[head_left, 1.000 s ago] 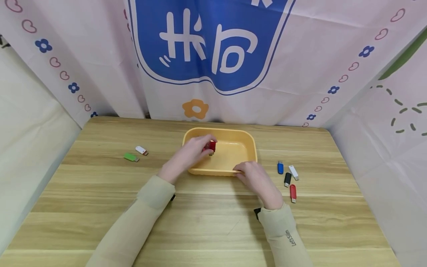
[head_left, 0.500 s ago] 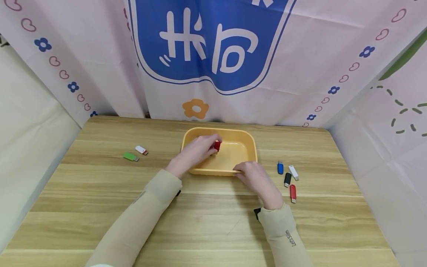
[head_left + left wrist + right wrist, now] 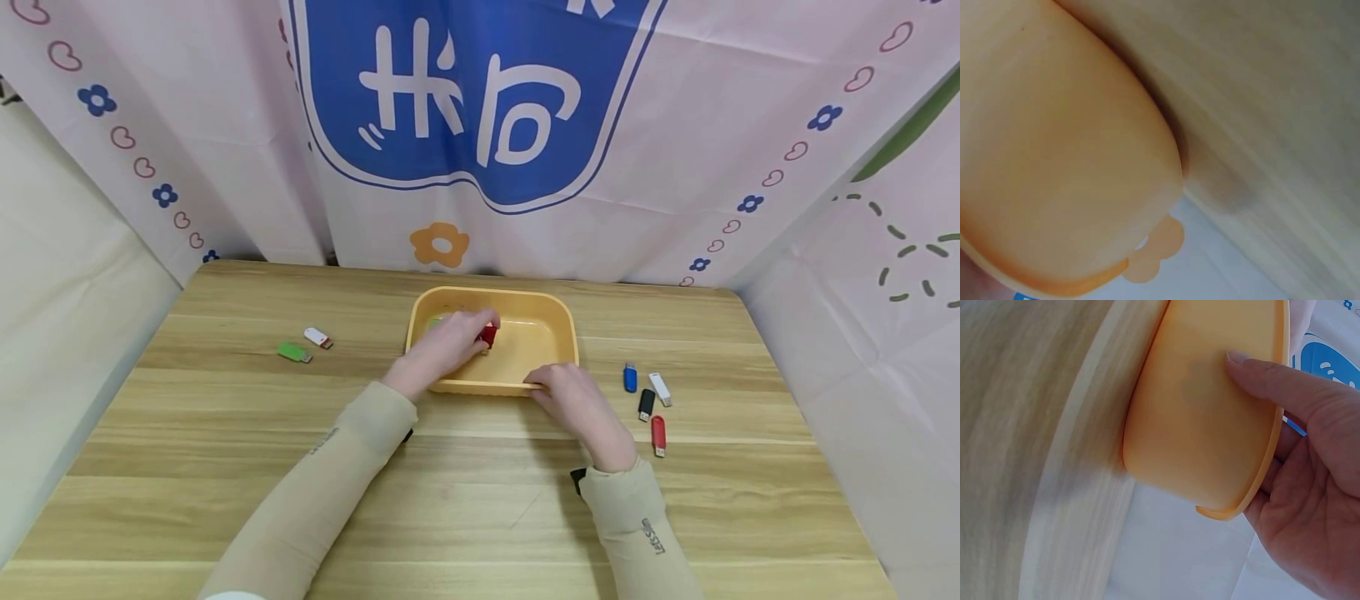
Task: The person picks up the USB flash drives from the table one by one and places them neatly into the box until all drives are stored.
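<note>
A yellow plastic bin (image 3: pixel 525 354) stands on the table. My left hand (image 3: pixel 450 340) reaches into it and pinches a red USB flash drive (image 3: pixel 488 336) between thumb and fingers, its metal plug pointing down. Just behind that hand a bit of green (image 3: pixel 435 322) shows in the bin, mostly covered. My right hand (image 3: pixel 570 396) grips the near rim at the right corner. In the right wrist view its thumb (image 3: pixel 1260 378) lies along the outer wall and the other fingers go over the rim. The left wrist view is mostly filled by the bin's outer wall (image 3: pixel 1066 137).
Left of the bin lie a green flash drive (image 3: pixel 294 352) and a white one (image 3: pixel 318 337). To the right are a blue drive (image 3: pixel 630 377), a white drive (image 3: pixel 660 389), a black drive (image 3: pixel 647 404) and a red drive (image 3: pixel 658 436). A printed curtain (image 3: pixel 525 233) hangs behind the table.
My left hand has shifted right, then slightly toward me inside the bin, carrying the red flash drive. The green bit behind it has come into view. My right hand stays on the rim.
</note>
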A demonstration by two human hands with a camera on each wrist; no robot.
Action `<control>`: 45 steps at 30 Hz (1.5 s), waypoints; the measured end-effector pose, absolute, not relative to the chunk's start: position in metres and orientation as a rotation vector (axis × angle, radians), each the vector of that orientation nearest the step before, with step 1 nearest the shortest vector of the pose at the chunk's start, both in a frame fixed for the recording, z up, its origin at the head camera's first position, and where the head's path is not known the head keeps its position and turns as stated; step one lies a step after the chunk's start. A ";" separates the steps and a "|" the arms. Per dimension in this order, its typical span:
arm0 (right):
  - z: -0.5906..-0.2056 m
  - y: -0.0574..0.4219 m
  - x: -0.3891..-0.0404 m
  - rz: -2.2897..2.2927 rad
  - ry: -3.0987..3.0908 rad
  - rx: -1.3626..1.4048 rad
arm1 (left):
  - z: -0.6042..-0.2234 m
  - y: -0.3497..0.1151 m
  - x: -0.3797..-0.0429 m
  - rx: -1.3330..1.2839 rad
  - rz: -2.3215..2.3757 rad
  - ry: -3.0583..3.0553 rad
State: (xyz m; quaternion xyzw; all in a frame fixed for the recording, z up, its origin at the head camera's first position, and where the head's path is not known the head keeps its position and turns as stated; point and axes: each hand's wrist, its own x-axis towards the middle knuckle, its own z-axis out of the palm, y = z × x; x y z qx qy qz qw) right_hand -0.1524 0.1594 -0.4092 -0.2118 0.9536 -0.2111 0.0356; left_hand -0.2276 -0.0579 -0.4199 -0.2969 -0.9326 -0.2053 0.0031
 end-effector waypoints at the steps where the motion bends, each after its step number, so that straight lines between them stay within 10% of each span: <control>1: -0.409 0.159 -0.152 -0.648 2.931 -0.651 | -0.421 -0.058 -0.228 -0.929 -0.637 -2.925; 45: -0.411 0.160 -0.153 -0.640 2.949 -0.688 | -0.434 -0.044 -0.235 -0.789 -0.306 -2.908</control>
